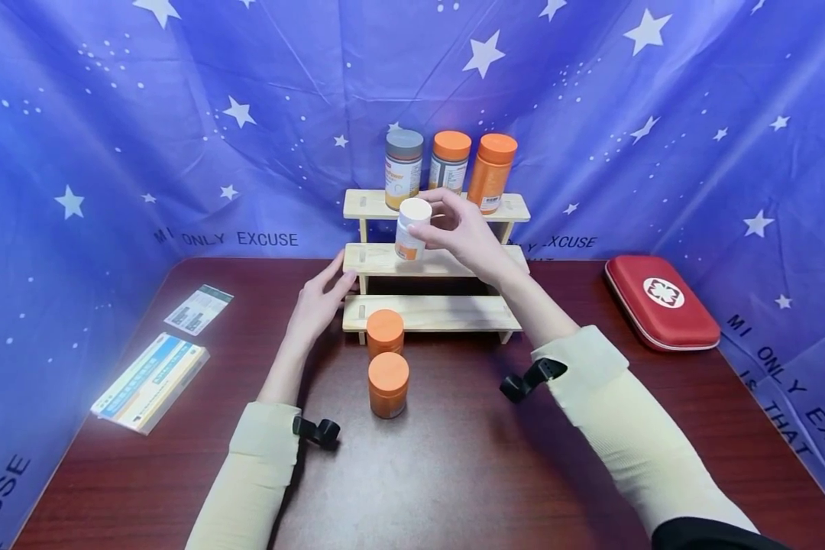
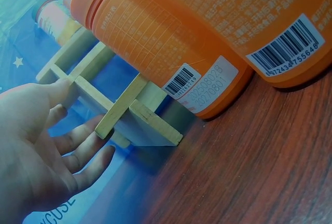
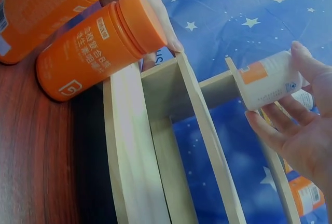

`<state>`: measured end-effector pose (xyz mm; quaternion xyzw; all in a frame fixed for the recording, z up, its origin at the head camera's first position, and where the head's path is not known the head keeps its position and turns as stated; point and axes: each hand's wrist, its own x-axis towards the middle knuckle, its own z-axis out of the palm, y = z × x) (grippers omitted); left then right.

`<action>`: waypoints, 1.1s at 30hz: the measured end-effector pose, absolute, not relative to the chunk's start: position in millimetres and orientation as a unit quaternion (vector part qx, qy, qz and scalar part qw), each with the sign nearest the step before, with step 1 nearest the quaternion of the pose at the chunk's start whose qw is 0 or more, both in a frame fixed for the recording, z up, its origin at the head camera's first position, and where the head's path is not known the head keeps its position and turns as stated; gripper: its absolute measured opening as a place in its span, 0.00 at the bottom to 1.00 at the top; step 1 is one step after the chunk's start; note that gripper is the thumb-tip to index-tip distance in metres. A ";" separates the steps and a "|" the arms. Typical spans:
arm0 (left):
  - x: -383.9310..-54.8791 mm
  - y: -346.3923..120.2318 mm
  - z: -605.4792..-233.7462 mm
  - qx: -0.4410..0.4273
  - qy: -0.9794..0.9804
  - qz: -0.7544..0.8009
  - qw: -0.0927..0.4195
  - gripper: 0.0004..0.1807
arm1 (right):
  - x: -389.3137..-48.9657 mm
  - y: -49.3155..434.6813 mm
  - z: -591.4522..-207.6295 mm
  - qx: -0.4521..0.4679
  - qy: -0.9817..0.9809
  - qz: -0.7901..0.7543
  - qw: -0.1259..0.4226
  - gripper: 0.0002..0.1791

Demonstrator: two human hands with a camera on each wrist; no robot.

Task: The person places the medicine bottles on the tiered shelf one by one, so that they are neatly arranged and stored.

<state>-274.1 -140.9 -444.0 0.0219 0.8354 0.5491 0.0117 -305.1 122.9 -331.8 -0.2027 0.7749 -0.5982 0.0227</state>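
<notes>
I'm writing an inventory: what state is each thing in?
White bottle: capped, held in the right hand
Wooden rack: upright, left hand touching it
Gray-capped bottle: closed, standing on the rack
Middle top-tier bottle: closed, standing
Right top-tier bottle: closed, standing
Rear orange bottle: closed, standing
Front orange bottle: closed, standing
Red case: closed
Box: lying flat; unclear whether sealed
Flat packet: lying on the table

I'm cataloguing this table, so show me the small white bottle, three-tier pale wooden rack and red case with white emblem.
Small white bottle (image 3: 268, 82): right wrist view, on its body.
Pale wooden rack (image 1: 447, 264): head view, on its middle tier.
Red case (image 1: 662, 299): head view, on its lid.
</notes>
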 end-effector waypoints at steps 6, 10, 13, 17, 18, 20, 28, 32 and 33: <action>-273.9 -140.4 -444.3 0.023 0.837 0.547 0.007 0.38 | -311.1 113.0 -336.2 -0.197 0.780 -0.593 0.026 0.23; -273.6 -140.3 -443.7 0.022 0.838 0.546 0.007 0.38 | -313.9 108.7 -338.7 -0.200 0.781 -0.591 0.028 0.23; -273.4 -140.4 -443.3 0.024 0.837 0.547 0.008 0.38 | -315.8 106.2 -340.6 -0.197 0.781 -0.592 0.030 0.23; -273.4 -140.6 -443.4 0.023 0.836 0.549 0.010 0.39 | -318.2 103.7 -344.2 -0.193 0.781 -0.593 0.032 0.23; -273.4 -140.6 -443.5 0.021 0.836 0.548 0.009 0.39 | -318.6 103.3 -345.2 -0.192 0.782 -0.593 0.031 0.23; -273.7 -140.9 -444.1 0.020 0.836 0.548 0.010 0.39 | -319.2 102.6 -347.9 -0.187 0.782 -0.594 0.032 0.23; -275.0 -141.0 -445.0 0.022 0.840 0.542 0.011 0.38 | -320.5 100.6 -360.8 -0.159 0.783 -0.601 0.041 0.24; -275.8 -140.7 -445.7 0.026 0.834 0.552 0.009 0.37 | -319.8 99.5 -362.2 -0.170 0.796 -0.580 0.021 0.25; -275.9 -140.6 -445.9 0.025 0.832 0.554 0.009 0.37 | -319.8 99.2 -362.5 -0.174 0.800 -0.574 0.016 0.25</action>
